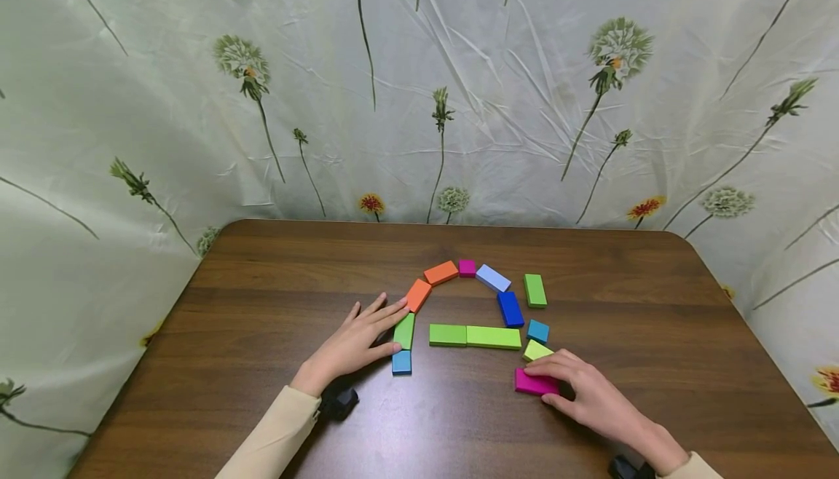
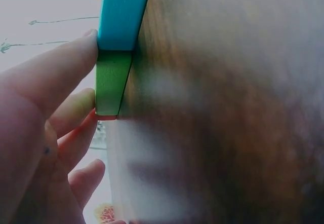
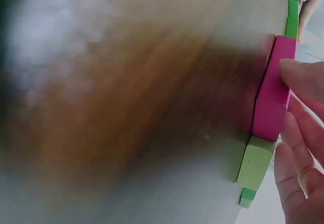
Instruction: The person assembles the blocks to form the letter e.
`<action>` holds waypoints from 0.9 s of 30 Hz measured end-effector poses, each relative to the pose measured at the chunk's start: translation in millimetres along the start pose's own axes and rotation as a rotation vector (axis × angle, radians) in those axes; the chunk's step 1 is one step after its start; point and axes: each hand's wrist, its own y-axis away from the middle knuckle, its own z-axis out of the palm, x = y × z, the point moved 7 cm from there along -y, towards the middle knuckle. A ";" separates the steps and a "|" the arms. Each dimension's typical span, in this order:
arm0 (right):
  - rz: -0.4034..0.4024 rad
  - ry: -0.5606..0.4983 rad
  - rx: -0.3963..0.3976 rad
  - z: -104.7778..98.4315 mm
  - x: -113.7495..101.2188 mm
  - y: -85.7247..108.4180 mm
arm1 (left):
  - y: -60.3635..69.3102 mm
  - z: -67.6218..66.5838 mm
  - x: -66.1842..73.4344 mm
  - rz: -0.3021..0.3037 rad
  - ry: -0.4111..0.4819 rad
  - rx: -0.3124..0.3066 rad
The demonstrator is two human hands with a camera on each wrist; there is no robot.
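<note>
My left hand [image 1: 357, 343] lies flat with fingers stretched along the row's left side. Its thumb touches the blue block [image 1: 402, 362] near its joint with the green block [image 1: 403, 332], and a fingertip reaches the orange block [image 1: 417, 295]. In the left wrist view the same blue block [image 2: 121, 16] and green block [image 2: 112, 79] stand end to end beside the fingers. My right hand [image 1: 586, 394] pinches a magenta block [image 1: 534, 381] between thumb and fingers on the table. Right beyond it sits a yellow-green block [image 1: 537, 350], also in the right wrist view [image 3: 255, 164].
Another orange block [image 1: 441, 273], a small magenta block [image 1: 467, 268], a light-blue block [image 1: 493, 278] and a dark-blue block [image 1: 510, 309] continue the arch. Two green blocks [image 1: 493, 338] form a bar inside. A teal block [image 1: 538, 331] and loose green block [image 1: 534, 290] lie right.
</note>
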 end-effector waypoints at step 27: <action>-0.014 -0.034 -0.105 24.6 -29.5 -37.3 | -0.7 0.2 -0.7 0.005 -0.004 0.012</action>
